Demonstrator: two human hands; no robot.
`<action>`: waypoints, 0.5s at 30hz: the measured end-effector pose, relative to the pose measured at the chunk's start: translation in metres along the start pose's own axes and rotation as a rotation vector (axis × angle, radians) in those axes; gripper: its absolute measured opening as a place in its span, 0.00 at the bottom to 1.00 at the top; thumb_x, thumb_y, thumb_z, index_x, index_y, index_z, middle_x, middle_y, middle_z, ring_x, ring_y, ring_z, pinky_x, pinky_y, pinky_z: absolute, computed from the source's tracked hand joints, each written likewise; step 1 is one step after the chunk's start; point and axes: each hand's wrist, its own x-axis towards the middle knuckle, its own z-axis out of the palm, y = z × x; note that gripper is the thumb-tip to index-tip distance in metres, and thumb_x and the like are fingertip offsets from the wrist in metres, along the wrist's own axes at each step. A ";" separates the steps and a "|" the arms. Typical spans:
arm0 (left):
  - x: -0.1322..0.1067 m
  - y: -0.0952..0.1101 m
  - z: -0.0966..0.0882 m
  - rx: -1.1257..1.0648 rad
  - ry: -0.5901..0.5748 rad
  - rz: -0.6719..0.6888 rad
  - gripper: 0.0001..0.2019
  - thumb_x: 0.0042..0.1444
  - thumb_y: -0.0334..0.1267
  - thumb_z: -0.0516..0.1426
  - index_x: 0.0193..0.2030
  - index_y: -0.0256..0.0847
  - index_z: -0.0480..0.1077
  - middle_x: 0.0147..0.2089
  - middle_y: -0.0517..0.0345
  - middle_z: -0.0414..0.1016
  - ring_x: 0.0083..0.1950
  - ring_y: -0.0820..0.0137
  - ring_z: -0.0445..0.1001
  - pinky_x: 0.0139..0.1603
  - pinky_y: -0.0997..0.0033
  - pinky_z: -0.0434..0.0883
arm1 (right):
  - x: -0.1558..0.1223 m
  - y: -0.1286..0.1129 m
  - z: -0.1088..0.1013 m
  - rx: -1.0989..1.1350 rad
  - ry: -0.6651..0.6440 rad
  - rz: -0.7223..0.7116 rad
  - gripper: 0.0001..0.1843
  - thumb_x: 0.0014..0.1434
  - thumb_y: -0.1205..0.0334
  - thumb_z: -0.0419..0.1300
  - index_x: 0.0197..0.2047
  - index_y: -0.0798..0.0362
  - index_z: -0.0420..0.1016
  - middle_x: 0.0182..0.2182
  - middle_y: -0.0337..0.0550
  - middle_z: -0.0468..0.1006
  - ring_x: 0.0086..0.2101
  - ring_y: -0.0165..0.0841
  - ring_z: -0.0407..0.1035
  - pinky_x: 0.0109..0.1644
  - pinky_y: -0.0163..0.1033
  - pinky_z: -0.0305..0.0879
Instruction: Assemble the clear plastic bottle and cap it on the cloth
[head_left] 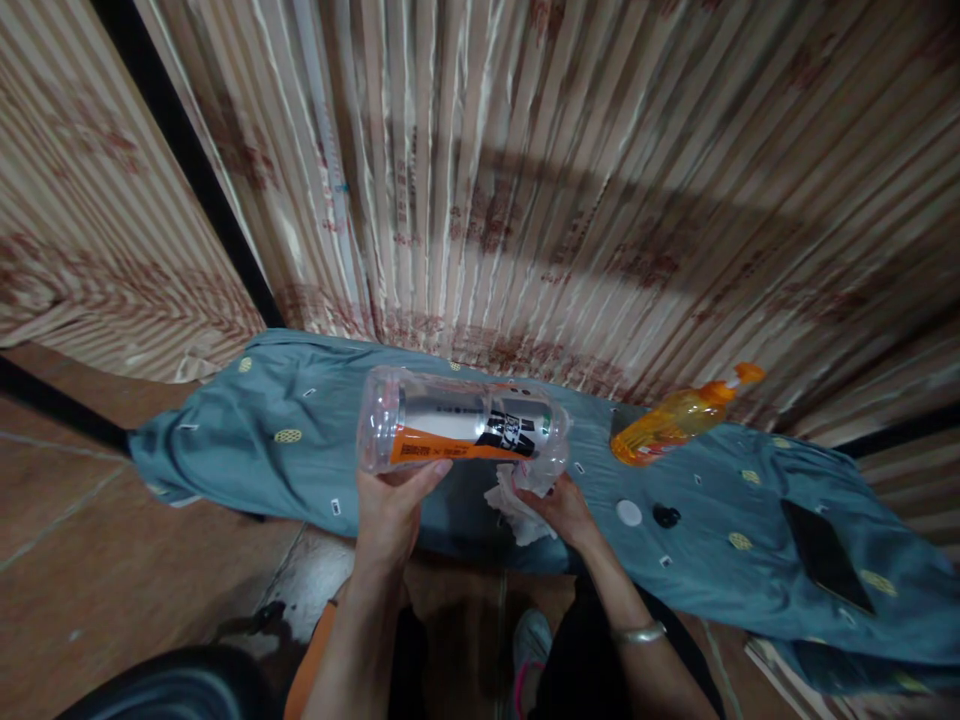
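A large clear plastic bottle (465, 420) with a silver, orange and black label lies sideways in the air over the bench. My left hand (390, 505) grips it from below near its base, thumb along the near side. At the neck end on the right, my right hand (559, 508) holds a crumpled white tissue (523, 512) against the bottle's underside. The fingers behind the bottle are partly hidden. On the cloth to the right lie a white round cap (628, 513) and a small black object (666, 515) whose kind I cannot make out.
A blue-green patterned cloth (315, 470) covers the bench. An orange bottle (667, 425) with an orange top stands at the back right, and a black phone (826, 555) lies at the far right. Behind hangs a striped curtain (525, 180). A dark round object (172, 685) is at the lower left.
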 end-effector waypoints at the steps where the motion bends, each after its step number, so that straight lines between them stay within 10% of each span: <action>1: 0.000 0.000 0.000 -0.003 0.006 0.006 0.36 0.29 0.33 0.76 0.50 0.47 0.74 0.33 0.65 0.80 0.36 0.66 0.81 0.48 0.61 0.80 | 0.000 -0.001 0.000 -0.001 0.003 0.012 0.27 0.48 0.49 0.68 0.50 0.50 0.77 0.45 0.50 0.84 0.44 0.51 0.80 0.50 0.59 0.76; 15: 0.000 0.000 -0.001 0.013 -0.018 0.000 0.41 0.32 0.38 0.76 0.58 0.50 0.73 0.33 0.63 0.81 0.42 0.61 0.83 0.49 0.60 0.80 | -0.001 -0.007 -0.003 0.005 -0.027 0.035 0.27 0.49 0.48 0.67 0.50 0.51 0.77 0.46 0.51 0.84 0.46 0.51 0.79 0.54 0.58 0.74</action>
